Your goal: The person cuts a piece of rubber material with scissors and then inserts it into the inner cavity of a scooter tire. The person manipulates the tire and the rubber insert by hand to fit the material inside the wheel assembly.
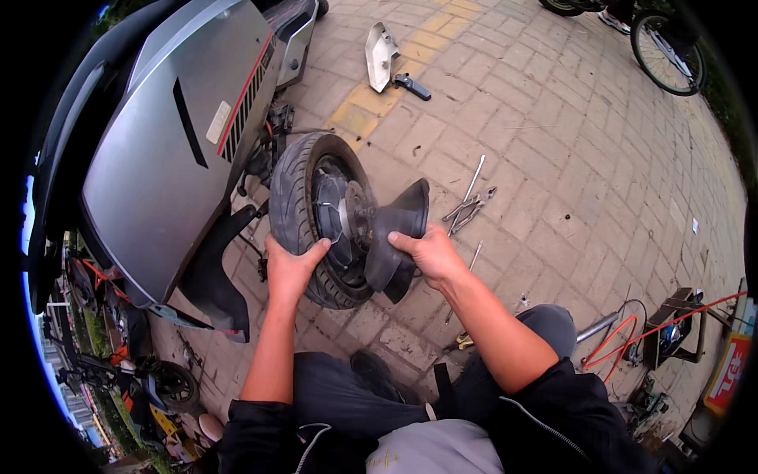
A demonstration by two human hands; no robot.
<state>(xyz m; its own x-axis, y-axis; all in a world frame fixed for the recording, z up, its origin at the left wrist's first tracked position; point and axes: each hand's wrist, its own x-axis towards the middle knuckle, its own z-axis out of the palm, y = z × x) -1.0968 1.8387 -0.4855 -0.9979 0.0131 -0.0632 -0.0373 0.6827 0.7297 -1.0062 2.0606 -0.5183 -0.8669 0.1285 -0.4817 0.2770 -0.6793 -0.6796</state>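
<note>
While the left hand (290,266) clasps the wheel (294,201), thumb spread, the right hand (436,254) pinches a curved black guard (384,257). The wheel stands on the paving (545,166) beside the scooter (174,158), detachment unconfirmed; a white cover (380,59) is apparently off.

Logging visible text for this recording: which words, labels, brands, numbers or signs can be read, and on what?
Sign: large pale lettering on red, not copied here.
Shirt: small gold script, too blurred to read.
Scooter: pale label, too small to read.
Tyre: no markings legible.
</note>
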